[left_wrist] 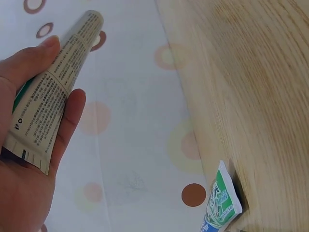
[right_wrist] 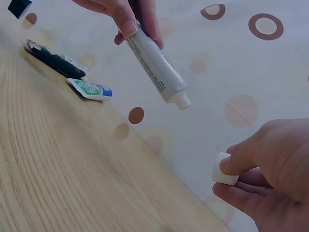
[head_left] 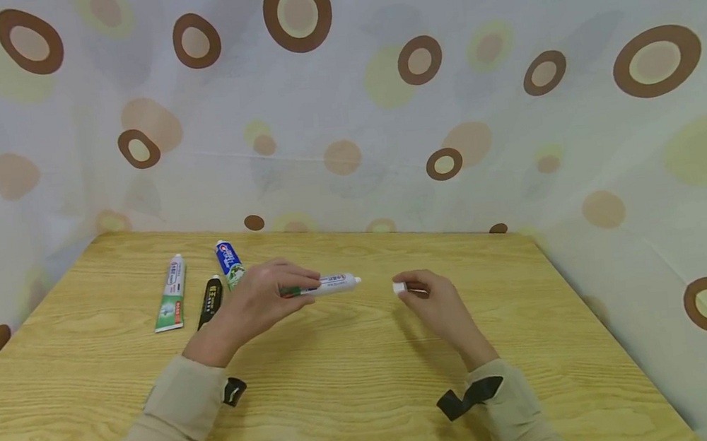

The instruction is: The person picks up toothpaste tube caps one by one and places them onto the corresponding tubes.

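My left hand (head_left: 266, 296) grips a white and green toothpaste tube (head_left: 334, 284) above the table, its bare nozzle pointing right toward the other hand. In the left wrist view the tube's printed back (left_wrist: 54, 79) shows between thumb and fingers. A white cap (head_left: 400, 287) is pinched between the thumb and fingers of my right hand (head_left: 437, 305), a short gap away from the nozzle. The right wrist view shows the cap (right_wrist: 223, 169) apart from the open-ended tube (right_wrist: 161, 70).
On the left of the wooden table (head_left: 358, 404) lie a white and green toothpaste tube (head_left: 171, 295), a black tube (head_left: 210, 299) and a blue and green tube (head_left: 228, 259), the last partly behind my left hand. A patterned curtain (head_left: 343, 108) hangs along the table's back and right.
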Demonstrator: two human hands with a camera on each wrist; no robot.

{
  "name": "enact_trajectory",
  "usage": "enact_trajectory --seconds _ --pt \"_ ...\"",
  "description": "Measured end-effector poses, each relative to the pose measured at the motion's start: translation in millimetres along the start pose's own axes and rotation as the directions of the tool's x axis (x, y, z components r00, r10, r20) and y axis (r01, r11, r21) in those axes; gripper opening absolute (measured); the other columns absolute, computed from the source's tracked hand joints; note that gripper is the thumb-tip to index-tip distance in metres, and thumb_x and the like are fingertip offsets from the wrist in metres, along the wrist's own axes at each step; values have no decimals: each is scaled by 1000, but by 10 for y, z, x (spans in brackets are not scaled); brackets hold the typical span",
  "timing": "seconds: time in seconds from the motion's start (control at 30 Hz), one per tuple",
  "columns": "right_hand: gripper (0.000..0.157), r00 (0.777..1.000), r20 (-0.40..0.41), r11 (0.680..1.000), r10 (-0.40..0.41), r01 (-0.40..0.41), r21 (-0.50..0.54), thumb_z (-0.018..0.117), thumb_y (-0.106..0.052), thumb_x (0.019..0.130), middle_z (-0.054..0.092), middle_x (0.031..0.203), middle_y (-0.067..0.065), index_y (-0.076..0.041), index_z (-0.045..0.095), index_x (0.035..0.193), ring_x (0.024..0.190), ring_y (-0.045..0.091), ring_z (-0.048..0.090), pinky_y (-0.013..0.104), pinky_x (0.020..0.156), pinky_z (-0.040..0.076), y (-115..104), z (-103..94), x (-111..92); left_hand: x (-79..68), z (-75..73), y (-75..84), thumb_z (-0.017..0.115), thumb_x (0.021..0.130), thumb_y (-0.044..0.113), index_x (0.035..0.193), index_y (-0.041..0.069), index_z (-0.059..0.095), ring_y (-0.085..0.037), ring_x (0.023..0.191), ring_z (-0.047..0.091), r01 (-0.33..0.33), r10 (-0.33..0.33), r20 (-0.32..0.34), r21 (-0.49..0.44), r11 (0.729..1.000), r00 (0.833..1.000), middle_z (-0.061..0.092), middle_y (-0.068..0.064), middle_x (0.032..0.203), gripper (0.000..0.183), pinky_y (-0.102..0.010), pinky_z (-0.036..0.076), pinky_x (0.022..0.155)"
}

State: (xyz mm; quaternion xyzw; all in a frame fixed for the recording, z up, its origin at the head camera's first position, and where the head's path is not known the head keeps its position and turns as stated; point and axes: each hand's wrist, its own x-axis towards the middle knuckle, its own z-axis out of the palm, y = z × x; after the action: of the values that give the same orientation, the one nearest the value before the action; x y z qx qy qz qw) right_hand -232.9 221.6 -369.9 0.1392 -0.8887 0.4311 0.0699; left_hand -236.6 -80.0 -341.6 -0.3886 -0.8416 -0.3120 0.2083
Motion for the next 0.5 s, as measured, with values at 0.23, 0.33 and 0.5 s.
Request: enact_trajectory --seconds 0.23,0.33,0.5 --pt "24 998 1 988 61 -61 141 59 -11 87 59 116 8 -11 62 111 106 22 56 36 88 47 -299 -10 -21 15 23 -21 75 73 16 95 18 72 -6 87 61 -3 0 -30 -97 995 1000 68 6 99 23 -16 49 63" --pt "24 997 4 978 75 -74 193 60 -11 86 60 114 7 -11 63 110 104 20 57 33 85 48 -377 2 -19 25 29 -29 74 74 16 95 17 72 -8 88 62 7 -12 -36 -142 990 999 68 4 101 22 -17 49 60" --pt "24 998 27 949 50 -56 309 62 -14 85 60 112 8 -10 62 109 101 18 58 29 84 48 -343 49 26 56 42 -40 74 74 15 95 20 72 -5 84 61 40 -50 -42 -205 978 998 67 7 101 22 -18 49 57"
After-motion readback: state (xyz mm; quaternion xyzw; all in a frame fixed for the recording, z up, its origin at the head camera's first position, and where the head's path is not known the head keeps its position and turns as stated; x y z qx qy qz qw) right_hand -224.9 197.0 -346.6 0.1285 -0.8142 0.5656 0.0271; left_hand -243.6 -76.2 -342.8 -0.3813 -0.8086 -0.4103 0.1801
